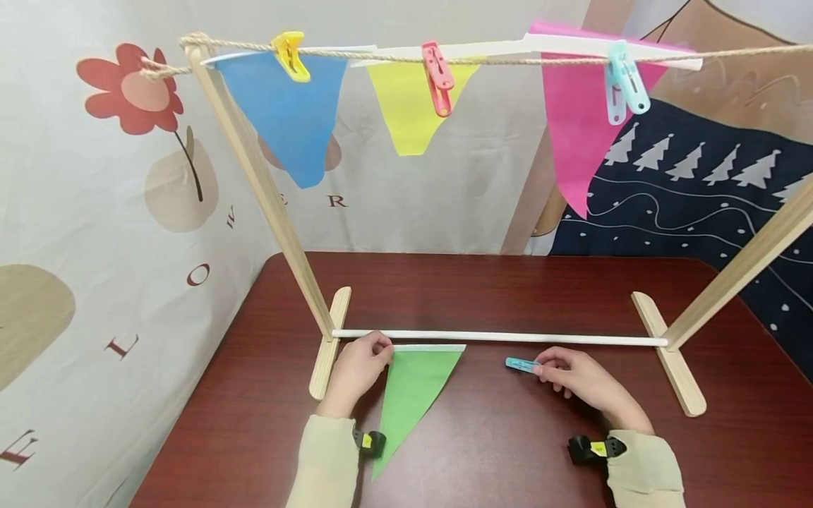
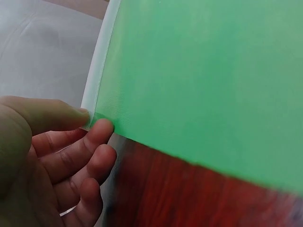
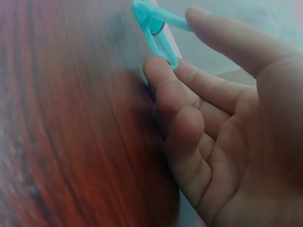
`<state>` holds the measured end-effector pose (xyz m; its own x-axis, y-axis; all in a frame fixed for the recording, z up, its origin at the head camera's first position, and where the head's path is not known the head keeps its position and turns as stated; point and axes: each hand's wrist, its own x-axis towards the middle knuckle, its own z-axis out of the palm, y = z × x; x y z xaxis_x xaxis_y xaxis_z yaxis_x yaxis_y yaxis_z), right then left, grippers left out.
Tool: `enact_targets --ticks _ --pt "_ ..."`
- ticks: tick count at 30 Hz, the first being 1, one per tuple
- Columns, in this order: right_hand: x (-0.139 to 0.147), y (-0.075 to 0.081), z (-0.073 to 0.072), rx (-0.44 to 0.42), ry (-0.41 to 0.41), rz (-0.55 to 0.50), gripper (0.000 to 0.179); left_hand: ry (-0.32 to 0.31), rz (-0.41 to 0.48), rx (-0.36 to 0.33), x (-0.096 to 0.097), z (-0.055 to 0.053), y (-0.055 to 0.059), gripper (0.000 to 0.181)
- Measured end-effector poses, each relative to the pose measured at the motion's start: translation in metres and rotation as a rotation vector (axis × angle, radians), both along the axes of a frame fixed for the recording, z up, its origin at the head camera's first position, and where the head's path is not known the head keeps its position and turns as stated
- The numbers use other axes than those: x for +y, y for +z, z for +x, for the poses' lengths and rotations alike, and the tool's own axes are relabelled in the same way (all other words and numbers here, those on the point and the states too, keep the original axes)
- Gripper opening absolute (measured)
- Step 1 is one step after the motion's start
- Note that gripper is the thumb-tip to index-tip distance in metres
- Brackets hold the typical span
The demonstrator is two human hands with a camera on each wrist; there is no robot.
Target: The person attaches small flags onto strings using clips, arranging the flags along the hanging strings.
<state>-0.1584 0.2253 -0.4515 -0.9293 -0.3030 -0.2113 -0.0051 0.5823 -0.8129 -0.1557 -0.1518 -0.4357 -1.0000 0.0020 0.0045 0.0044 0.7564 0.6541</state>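
A green triangular pennant [image 1: 413, 395] with a white top band hangs from my left hand [image 1: 362, 363]. Thumb and index finger pinch its upper left corner, as the left wrist view shows close up at the white band [image 2: 100, 71]. To the right, my right hand [image 1: 578, 377] pinches a light blue clothespin [image 1: 521, 365] by its handle ends, between thumb and fingers. In the right wrist view the clothespin [image 3: 154, 33] shows its metal spring, and its handles are spread. The other fingers of both hands are loosely curled.
A rope [image 1: 502, 60] crosses overhead on a wooden frame [image 1: 267, 190]. Blue [image 1: 286, 106], yellow [image 1: 413, 99] and pink pennants [image 1: 571, 127] hang there beside yellow [image 1: 291, 56], pink [image 1: 438, 81] and light blue clothespins [image 1: 625, 81]. A white rod [image 1: 495, 336] runs low above the brown table [image 1: 483, 437].
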Motion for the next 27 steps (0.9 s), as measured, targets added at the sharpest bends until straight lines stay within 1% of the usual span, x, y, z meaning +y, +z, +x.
enact_targets --ticks 4,6,10,15,19,24,27 --pt "0.0006 0.0004 0.0007 0.012 0.007 -0.008 0.037 -0.010 -0.005 0.015 0.0003 -0.0002 0.0012 0.006" --pt "0.0009 -0.0001 0.0007 0.027 0.018 -0.014 0.032 -0.017 -0.013 0.027 0.0004 -0.0003 0.0012 0.005" --pt "0.0009 -0.0017 0.0007 0.047 0.021 -0.015 0.028 -0.027 -0.019 0.042 -0.0003 -0.0003 -0.0007 0.005" --pt "0.0003 -0.0016 0.0009 0.029 0.007 -0.009 0.034 -0.022 -0.018 0.054 -0.0006 0.0000 -0.0020 0.005" --pt "-0.0003 -0.0003 0.0011 0.017 0.020 -0.005 0.036 -0.021 -0.019 0.059 -0.0004 0.0000 -0.0022 0.006" --pt "-0.0011 0.0003 0.0014 0.039 0.047 0.027 0.036 -0.027 -0.016 0.055 -0.0002 0.0001 -0.0020 0.006" --pt "-0.0019 0.0006 0.0012 0.043 0.034 0.048 0.038 -0.024 -0.016 0.054 0.0003 -0.0001 -0.0024 0.006"
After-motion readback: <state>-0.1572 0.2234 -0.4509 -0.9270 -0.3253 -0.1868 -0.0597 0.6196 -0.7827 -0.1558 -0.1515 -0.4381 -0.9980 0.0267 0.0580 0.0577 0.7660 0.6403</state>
